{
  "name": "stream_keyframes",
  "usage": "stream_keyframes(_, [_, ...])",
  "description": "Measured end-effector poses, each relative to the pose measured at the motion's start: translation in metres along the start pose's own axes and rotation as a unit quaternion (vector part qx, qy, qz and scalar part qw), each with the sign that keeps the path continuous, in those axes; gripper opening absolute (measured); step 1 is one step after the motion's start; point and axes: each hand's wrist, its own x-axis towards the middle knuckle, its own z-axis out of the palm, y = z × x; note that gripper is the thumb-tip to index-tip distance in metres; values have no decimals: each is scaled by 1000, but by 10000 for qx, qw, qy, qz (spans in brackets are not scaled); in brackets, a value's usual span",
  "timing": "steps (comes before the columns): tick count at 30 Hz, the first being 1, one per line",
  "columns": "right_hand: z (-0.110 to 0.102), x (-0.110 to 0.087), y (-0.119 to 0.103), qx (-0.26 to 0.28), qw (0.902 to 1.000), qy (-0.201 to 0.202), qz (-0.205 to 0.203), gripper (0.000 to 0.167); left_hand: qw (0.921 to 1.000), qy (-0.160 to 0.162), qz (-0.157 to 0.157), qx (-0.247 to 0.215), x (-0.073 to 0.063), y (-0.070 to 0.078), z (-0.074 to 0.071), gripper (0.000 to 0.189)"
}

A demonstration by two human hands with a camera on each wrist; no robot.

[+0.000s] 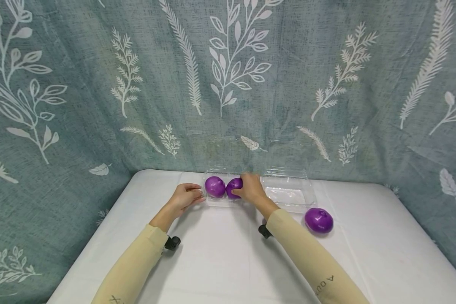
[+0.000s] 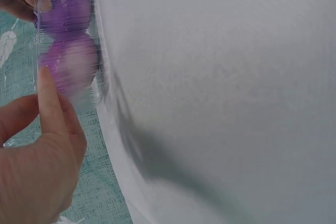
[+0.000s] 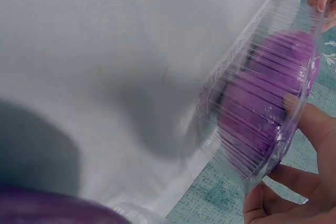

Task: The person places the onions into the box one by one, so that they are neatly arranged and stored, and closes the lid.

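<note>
Right hand (image 1: 253, 188) curls round one glossy purple ball (image 1: 233, 184) while left hand (image 1: 186, 196) pinches the ridged plastic box (image 3: 278, 20).

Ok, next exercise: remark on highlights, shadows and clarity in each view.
Head view: a pale highlight on the lone purple item; left wrist view: a broad, soft-edged shadow on the white table; right wrist view: ribs of the clear container streak the two purple items inside, and a dark shadow lies at lower left.
</note>
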Motion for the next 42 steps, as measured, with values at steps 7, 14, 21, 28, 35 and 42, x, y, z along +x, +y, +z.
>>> stream_keyframes(7, [-9, 0, 0, 322, 9987, -380, 130, 65, 10000, 32, 23, 24, 1, -1, -2, 45])
stream_keyframes(14, [-36, 5, 10, 728, 9947, -690, 239, 73, 10000, 45, 39, 2, 1, -2, 0, 42])
stream_keyframes(21, [-54, 14, 22, 1052, 9926, -525, 302, 67, 9999, 34, 70, 95, 0, -3, 1, 41])
stream_keyframes(28, [-55, 23, 24, 1571, 9853, -439, 516, 61, 9999, -34, 82, 128, 1, -7, 1, 44])
stream_keyframes(35, [-53, 36, 25, 2124, 9735, -315, 788, 62, 9999, -23, 58, 114, -1, -4, 2, 41])
stream_keyframes(42, [-54, 42, 19, 2223, 9705, -347, 867, 65, 10000, 24, 42, 67, -1, -1, 1, 44])
